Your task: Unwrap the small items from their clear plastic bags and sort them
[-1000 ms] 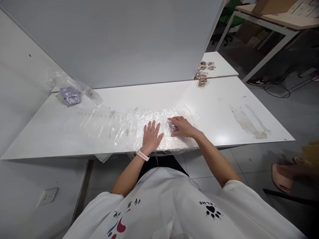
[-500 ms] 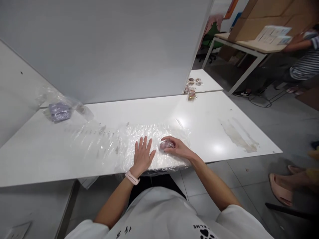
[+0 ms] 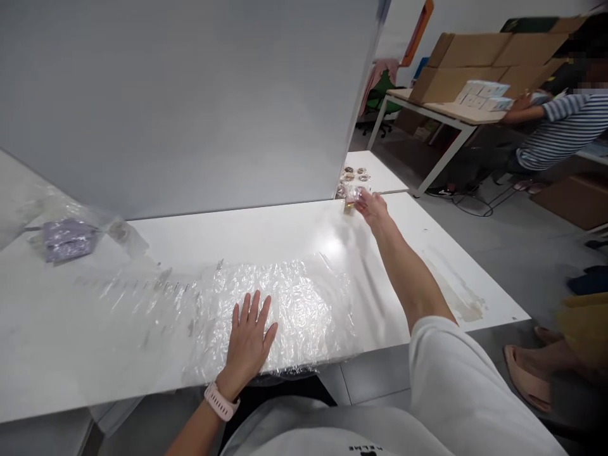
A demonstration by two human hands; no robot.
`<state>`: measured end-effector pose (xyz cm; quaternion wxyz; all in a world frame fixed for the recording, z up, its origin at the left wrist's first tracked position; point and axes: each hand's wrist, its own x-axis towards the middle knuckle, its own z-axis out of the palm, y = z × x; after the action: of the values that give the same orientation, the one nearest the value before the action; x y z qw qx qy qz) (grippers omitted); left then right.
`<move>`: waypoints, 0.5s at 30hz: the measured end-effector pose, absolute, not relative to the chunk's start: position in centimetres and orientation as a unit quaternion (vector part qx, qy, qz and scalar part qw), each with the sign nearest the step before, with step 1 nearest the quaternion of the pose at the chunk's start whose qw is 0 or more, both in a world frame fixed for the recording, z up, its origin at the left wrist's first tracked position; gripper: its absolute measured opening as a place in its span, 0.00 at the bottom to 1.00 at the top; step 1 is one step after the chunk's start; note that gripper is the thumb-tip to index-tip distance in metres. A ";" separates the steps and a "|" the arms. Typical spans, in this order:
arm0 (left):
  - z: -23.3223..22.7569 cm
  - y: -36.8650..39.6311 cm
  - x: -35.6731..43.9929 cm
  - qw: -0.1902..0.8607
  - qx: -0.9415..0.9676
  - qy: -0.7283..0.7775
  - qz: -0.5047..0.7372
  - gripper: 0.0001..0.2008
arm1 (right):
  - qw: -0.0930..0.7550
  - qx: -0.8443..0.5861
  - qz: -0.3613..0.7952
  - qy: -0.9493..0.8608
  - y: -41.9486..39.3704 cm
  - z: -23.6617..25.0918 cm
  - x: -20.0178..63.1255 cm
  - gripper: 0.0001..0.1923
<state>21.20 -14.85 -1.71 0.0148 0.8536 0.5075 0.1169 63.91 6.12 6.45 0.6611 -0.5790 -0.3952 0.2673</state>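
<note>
While left hand (image 3: 249, 339) flattens bubble wrap (image 3: 285, 304), right hand (image 3: 371, 206) touching small packets (image 3: 350, 190)

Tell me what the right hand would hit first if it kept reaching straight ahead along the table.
Most likely the small wrapped packets at the table's far edge; the right hand is already at the nearest one. Whether it is touching is unclear.

One bubble wrap sheet (image 3: 285, 310) on white table (image 3: 266, 234). One clear bag of purple items (image 3: 66, 237) at far left. Small packets (image 3: 354, 180) clustered at far edge, too small to count. Two hands: left hand (image 3: 249, 339), right hand (image 3: 373, 206). One pink wristwatch (image 3: 221, 402).
</note>
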 end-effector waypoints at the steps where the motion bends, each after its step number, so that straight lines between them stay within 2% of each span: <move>1: -1.5 -14.9 21.3 0.019 0.854 0.508 0.111 0.31 | 0.646 -0.604 0.280 -0.372 6.7 6.6 63.8 0.28; 4: -1.0 -14.9 21.5 0.034 0.853 0.511 0.098 0.30 | 0.581 -0.678 0.319 -0.317 5.0 5.6 62.4 0.35; 9: -0.8 -14.8 21.7 0.066 0.848 0.517 0.095 0.30 | 0.538 -0.687 0.406 -0.271 -8.1 1.9 57.8 0.23; 10: -0.8 -14.8 21.7 0.071 0.847 0.519 0.094 0.30 | 0.544 -0.673 0.422 -0.272 -11.3 1.3 56.8 0.23; 12: -0.7 -14.9 21.9 0.080 0.845 0.522 0.086 0.30 | 0.538 -0.664 0.443 -0.270 -17.0 0.7 54.7 0.28; 15: -0.6 -14.9 22.0 0.088 0.843 0.526 0.071 0.31 | 0.467 -0.676 0.497 -0.279 -22.5 0.9 51.6 0.35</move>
<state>21.99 -14.92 -0.59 0.0882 0.8430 0.5259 0.0710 51.56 -22.47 0.88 0.4667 -0.6762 -0.2786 0.4973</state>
